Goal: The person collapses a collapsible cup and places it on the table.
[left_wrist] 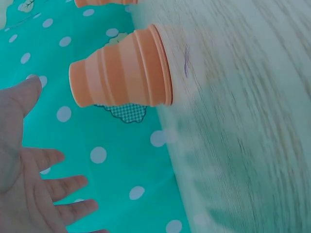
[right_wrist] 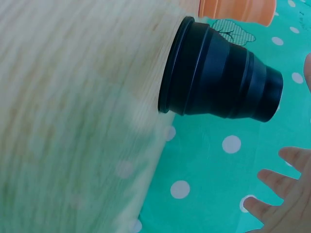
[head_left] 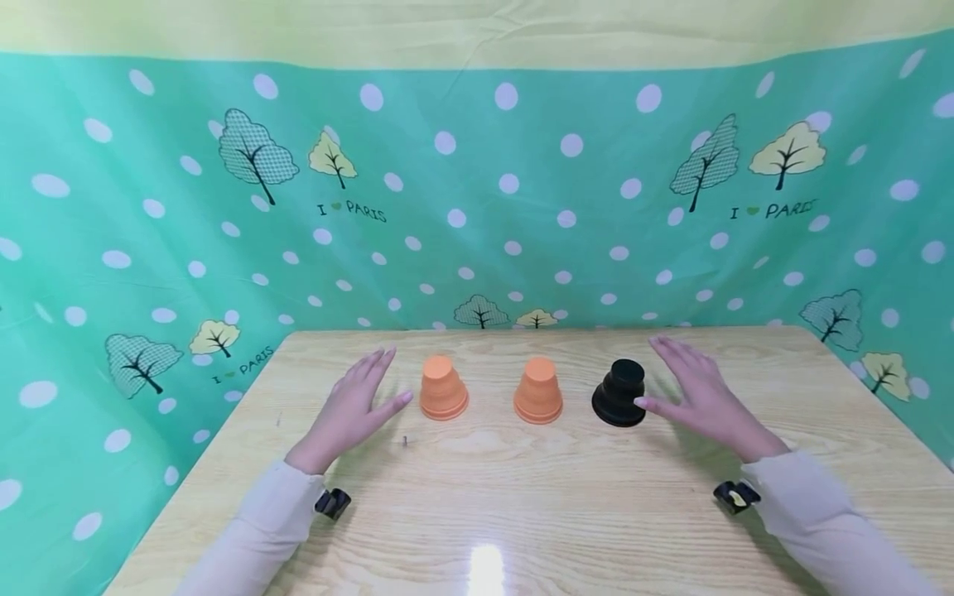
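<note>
Three stepped cups stand upside down in a row on the wooden table. The left orange cup (head_left: 444,389) is nearest my left hand (head_left: 356,406), whose spread fingers stay apart from it. In the left wrist view that orange cup (left_wrist: 121,70) shows its ribbed side, with the left hand (left_wrist: 29,179) beside it. A second orange cup (head_left: 538,392) stands in the middle. To the right is the black cup (head_left: 622,394); the thumb of my right hand (head_left: 701,399) overlaps its edge in the head view. The right wrist view shows a gap between the black cup (right_wrist: 221,73) and the right hand (right_wrist: 286,194).
The wooden table (head_left: 477,480) reaches back to a green dotted cloth (head_left: 417,182) with printed trees. A small dark mark (head_left: 405,441) lies near the left hand. Each wrist carries a black camera, one on the left (head_left: 332,502) and one on the right (head_left: 736,497).
</note>
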The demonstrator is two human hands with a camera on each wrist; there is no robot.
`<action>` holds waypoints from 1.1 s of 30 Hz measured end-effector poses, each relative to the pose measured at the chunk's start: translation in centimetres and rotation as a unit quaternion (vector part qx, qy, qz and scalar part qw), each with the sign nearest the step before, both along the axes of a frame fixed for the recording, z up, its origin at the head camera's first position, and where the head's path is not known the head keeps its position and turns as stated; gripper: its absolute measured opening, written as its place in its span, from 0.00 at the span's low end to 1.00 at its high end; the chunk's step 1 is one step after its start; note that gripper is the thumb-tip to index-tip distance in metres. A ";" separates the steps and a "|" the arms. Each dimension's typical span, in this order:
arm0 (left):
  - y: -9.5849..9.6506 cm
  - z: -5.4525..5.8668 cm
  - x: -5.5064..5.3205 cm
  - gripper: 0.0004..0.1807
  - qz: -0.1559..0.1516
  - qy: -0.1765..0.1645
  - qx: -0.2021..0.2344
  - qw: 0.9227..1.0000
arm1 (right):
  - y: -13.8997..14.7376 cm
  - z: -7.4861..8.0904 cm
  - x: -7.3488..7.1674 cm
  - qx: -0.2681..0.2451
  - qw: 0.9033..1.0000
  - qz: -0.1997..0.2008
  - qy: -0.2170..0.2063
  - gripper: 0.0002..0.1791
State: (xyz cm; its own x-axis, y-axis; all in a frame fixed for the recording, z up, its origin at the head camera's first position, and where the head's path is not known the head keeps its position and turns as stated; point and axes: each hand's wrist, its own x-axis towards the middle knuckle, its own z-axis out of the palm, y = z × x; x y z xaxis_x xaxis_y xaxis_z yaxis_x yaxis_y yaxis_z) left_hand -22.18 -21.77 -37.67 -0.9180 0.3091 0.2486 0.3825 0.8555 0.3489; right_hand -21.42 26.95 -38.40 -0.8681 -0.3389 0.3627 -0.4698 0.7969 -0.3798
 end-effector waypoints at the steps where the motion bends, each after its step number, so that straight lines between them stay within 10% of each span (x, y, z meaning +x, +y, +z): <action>1: 0.0 0.0 0.1 0.43 -0.002 0.002 0.002 1.000 | -0.1 -0.1 0.0 -0.002 1.000 -0.002 -0.002 0.50; 33: 3.1 0.5 2.2 0.35 -0.063 0.015 0.100 0.993 | -2.4 0.3 -0.5 -0.141 0.981 -0.037 -0.128 0.45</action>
